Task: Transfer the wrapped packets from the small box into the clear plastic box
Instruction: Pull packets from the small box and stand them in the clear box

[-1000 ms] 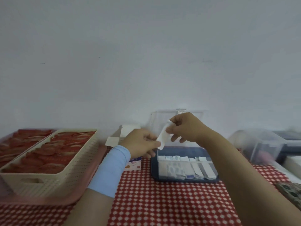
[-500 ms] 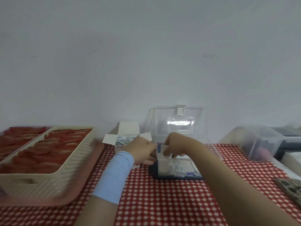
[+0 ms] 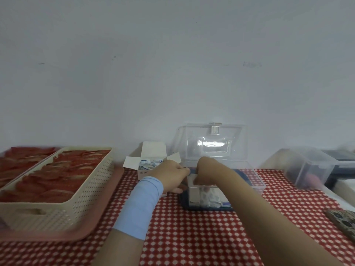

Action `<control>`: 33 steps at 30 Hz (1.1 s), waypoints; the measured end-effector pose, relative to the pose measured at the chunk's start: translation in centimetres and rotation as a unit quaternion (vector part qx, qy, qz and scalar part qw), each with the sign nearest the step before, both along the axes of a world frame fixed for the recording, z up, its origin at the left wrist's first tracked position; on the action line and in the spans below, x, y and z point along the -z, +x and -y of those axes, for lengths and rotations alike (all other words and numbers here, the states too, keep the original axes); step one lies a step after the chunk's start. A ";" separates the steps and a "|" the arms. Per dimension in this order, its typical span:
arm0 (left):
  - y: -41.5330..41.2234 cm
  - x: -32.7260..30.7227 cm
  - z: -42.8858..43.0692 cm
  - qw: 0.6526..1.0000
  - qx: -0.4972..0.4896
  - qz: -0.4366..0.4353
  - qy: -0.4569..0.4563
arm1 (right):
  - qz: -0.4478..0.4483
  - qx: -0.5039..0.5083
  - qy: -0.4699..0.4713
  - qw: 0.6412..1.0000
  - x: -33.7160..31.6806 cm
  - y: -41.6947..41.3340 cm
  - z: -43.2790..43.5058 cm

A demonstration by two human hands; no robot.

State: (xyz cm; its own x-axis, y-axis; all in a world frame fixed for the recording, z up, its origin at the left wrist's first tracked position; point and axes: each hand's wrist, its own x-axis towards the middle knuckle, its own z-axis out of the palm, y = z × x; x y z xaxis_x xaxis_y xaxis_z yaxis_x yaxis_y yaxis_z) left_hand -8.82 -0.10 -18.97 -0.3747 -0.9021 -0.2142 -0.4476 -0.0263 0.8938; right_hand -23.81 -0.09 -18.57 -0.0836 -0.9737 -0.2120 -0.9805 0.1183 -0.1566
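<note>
The small white cardboard box (image 3: 148, 166) stands open behind my left hand, with several wrapped packets (image 3: 148, 163) showing inside. To its right is the clear plastic box (image 3: 255, 181), lid (image 3: 211, 143) raised against the wall, white packets (image 3: 208, 197) stacked in its front left. My right hand (image 3: 208, 172) reaches down into the box's left end and pinches a white packet (image 3: 192, 178) there. My left hand (image 3: 172, 176) is curled beside it at the box's left edge; its fingertips meet the same packet.
A cream perforated basket (image 3: 57, 204) of red packets sits on a pink tray (image 3: 92, 229) at left. Another clear container (image 3: 307, 169) stands at right. A patterned object (image 3: 343, 221) lies at the right edge of the red checked tablecloth (image 3: 192, 237).
Both hands came down from in front of the lid with the white packet and now have it at the left end of the clear box. The view also shifted, showing the raised lid.
</note>
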 end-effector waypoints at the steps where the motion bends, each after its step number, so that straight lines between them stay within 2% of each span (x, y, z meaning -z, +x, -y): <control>1: 0.0 0.0 0.0 1.000 0.001 0.005 -0.002 | 0.001 -0.002 -0.001 1.000 0.0 0.0 0.0; 15: 0.3 -0.1 0.0 1.000 0.011 0.022 -0.009 | 0.023 0.063 -0.022 0.998 0.5 0.1 0.2; 21: 0.3 -0.4 -0.2 0.999 0.021 0.035 -0.013 | 0.025 0.063 0.002 0.998 0.8 0.0 0.3; 25: 1.5 -2.4 -1.1 0.999 0.034 0.031 -0.030 | 0.088 0.085 -0.036 0.992 -1.3 -0.6 -0.1; 29: 4.8 -5.3 -1.0 0.994 -0.018 -0.024 -0.107 | 0.091 0.085 -0.155 0.980 -4.7 -0.5 -1.2; 33: 8.1 -4.6 0.8 0.963 -0.101 0.009 -0.251 | 0.123 0.011 -0.223 0.967 -6.6 2.6 -2.1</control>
